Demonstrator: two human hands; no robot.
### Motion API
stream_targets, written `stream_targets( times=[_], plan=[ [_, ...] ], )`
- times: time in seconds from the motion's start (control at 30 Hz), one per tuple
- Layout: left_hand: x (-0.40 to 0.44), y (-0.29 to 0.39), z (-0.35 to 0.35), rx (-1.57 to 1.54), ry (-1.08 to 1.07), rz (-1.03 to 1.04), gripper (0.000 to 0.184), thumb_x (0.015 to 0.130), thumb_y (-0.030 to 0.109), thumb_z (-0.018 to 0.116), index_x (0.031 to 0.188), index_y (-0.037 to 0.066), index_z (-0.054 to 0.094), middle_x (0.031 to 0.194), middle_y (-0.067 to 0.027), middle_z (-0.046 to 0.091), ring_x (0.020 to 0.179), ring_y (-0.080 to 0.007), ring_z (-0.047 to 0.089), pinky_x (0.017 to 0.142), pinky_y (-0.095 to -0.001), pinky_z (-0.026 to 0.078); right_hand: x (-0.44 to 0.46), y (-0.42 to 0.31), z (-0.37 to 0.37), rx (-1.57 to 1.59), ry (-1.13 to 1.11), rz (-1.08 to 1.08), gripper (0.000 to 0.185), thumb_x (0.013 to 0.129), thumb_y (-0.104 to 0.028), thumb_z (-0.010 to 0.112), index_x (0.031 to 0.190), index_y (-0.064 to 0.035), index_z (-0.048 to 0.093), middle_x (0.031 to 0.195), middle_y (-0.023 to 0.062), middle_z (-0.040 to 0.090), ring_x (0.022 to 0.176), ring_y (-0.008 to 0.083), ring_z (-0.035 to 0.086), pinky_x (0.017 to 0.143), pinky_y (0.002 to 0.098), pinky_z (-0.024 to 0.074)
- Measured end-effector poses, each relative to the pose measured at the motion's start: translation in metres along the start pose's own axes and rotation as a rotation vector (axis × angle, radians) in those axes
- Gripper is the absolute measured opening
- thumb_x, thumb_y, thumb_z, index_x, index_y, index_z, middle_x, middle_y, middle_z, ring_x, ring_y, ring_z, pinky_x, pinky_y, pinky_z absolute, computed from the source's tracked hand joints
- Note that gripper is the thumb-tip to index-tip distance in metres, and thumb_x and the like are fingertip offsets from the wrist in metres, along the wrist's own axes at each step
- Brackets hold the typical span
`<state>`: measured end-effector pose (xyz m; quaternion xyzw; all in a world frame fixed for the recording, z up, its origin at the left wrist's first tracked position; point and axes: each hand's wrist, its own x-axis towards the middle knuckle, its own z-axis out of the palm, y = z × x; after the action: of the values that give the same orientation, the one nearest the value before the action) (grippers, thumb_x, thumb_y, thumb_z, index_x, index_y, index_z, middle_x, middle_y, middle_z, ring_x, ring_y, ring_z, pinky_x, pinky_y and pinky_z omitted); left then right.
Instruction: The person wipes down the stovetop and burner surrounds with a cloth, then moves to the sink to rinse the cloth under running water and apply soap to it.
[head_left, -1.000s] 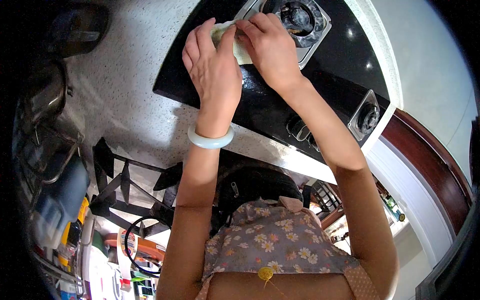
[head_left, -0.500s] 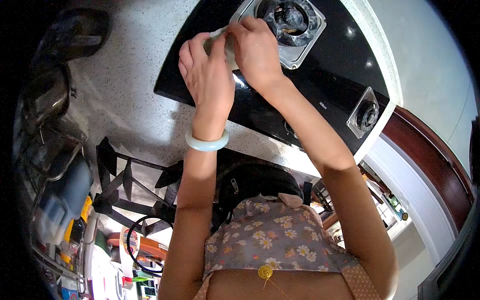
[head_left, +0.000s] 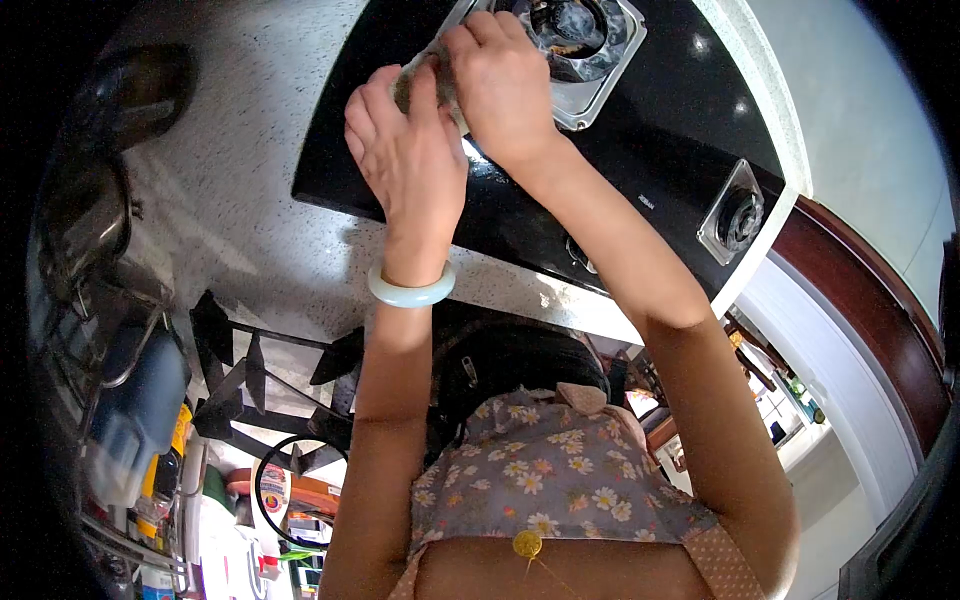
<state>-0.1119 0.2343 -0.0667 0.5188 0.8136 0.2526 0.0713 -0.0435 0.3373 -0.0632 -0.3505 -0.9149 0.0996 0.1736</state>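
A greyish, damp-looking cloth (head_left: pixel 445 82) is bunched between my two hands over the black glass gas hob (head_left: pixel 640 130). My left hand (head_left: pixel 412 150), with a pale bangle (head_left: pixel 412 288) at the wrist, has its fingers curled over the cloth's left side. The fingers of my right hand (head_left: pixel 500 92) are bent and closed on its right part, beside the square metal tray of the large burner (head_left: pixel 570 40). The fingertips and much of the cloth are hidden behind the hands.
Speckled grey counter (head_left: pixel 240 190) surrounds the hob on the left and front. A smaller burner (head_left: pixel 738 222) sits at the hob's right end. Black pan supports (head_left: pixel 260 375) are at the lower left. A metal rack (head_left: pixel 130 350) with bottles stands along the left side.
Both hands have shifted slightly up and left in view with the cloth. The whole scene has moved a little because the head turned. The grip on the cloth stays.
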Motion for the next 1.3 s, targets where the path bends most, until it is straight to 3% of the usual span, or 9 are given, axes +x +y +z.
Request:
stream_targets(
  times=[0.2,0.33,0.43,0.53,0.67,0.73,0.83,0.93,1.3],
  plan=[
    [-0.015,-0.001,-0.011,-0.026,-0.070,-0.052,0.036,0.086,0.013,0.068,0.121,0.008,0.062,0.121,-0.0126,0.054,0.116,-0.0344,0.048,0.098,-0.0485,0.039,-0.028,-0.007,-0.001,0.109,-0.060,-0.086,0.015,0.069,-0.010,0.067,0.081,-0.0008,0.065,0.089,0.0129,0.059,0.091,0.0306,0.058,0.074,0.0402,0.0537],
    [-0.021,-0.001,-0.015,-0.345,-0.089,-0.006,0.033,0.094,0.021,0.064,0.124,0.007,0.061,0.119,-0.0136,0.058,0.114,-0.0336,0.051,0.099,-0.0474,0.041,-0.056,0.027,-0.055,0.588,-0.136,0.121,0.013,0.085,-0.001,0.063,0.097,-0.0021,0.060,0.096,0.0169,0.059,0.098,0.0375,0.057,0.090,0.0426,0.0482],
    [-0.017,0.009,-0.010,-0.316,-0.084,-0.037,0.034,0.098,0.022,0.063,0.128,0.007,0.060,0.127,-0.0142,0.058,0.120,-0.0344,0.050,0.105,-0.0479,0.037,-0.087,0.078,-0.119,0.992,-0.254,0.591,0.008,0.099,-0.009,0.058,0.106,-0.0056,0.058,0.097,0.0034,0.060,0.091,0.0112,0.057,0.079,0.0274,0.0490],
    [-0.017,0.010,-0.002,-0.229,-0.126,-0.025,0.043,0.097,0.027,0.065,0.135,0.009,0.057,0.133,-0.0177,0.052,0.127,-0.0349,0.044,0.110,-0.0503,0.032,-0.086,0.115,-0.179,0.746,0.033,0.778,0.014,0.099,-0.016,0.064,0.106,-0.0050,0.063,0.092,-0.0014,0.063,0.085,0.0073,0.057,0.076,0.0234,0.0477],
    [-0.021,0.013,0.008,-0.111,-0.125,0.017,0.050,0.095,0.029,0.068,0.139,0.010,0.053,0.134,-0.0177,0.047,0.128,-0.0346,0.040,0.110,-0.0525,0.029,-0.071,0.177,-0.156,0.443,0.328,0.633,0.022,0.095,-0.022,0.068,0.108,-0.0047,0.071,0.095,0.0054,0.072,0.086,0.0144,0.068,0.079,0.0293,0.0531],
    [-0.024,0.013,0.010,-0.078,-0.116,0.039,0.052,0.095,0.030,0.068,0.140,0.010,0.051,0.135,-0.0175,0.046,0.129,-0.0344,0.040,0.110,-0.0526,0.028,-0.038,0.158,-0.124,0.610,0.416,0.732,0.014,0.080,-0.001,0.068,0.094,0.0022,0.067,0.087,0.0172,0.064,0.084,0.0337,0.063,0.076,0.0385,0.0533],
    [-0.024,0.015,0.008,-0.001,-0.146,0.039,0.052,0.095,0.025,0.069,0.141,0.008,0.052,0.137,-0.0166,0.039,0.125,-0.0342,0.037,0.102,-0.0466,0.041,-0.034,0.165,-0.075,0.345,0.260,0.463,0.009,0.081,-0.002,0.071,0.089,0.0015,0.067,0.088,0.0175,0.066,0.085,0.0354,0.065,0.077,0.0396,0.0534],
    [-0.023,0.013,0.010,-0.047,-0.122,0.049,0.054,0.095,0.032,0.068,0.141,0.009,0.052,0.136,-0.0181,0.045,0.129,-0.0348,0.039,0.111,-0.0524,0.027,-0.039,0.170,-0.070,0.242,0.224,0.301,0.009,0.083,-0.005,0.069,0.090,0.0009,0.068,0.092,0.0174,0.064,0.091,0.0372,0.063,0.080,0.0438,0.0515],
    [-0.027,0.007,0.020,0.026,-0.053,0.128,0.052,0.096,0.032,0.066,0.140,0.008,0.053,0.133,-0.0183,0.046,0.127,-0.0342,0.042,0.109,-0.0507,0.028,-0.039,0.210,-0.084,0.207,0.127,-0.044,0.013,0.082,-0.003,0.063,0.093,-0.0018,0.070,0.091,0.0152,0.063,0.095,0.0362,0.062,0.084,0.0437,0.0517]
  ],
)
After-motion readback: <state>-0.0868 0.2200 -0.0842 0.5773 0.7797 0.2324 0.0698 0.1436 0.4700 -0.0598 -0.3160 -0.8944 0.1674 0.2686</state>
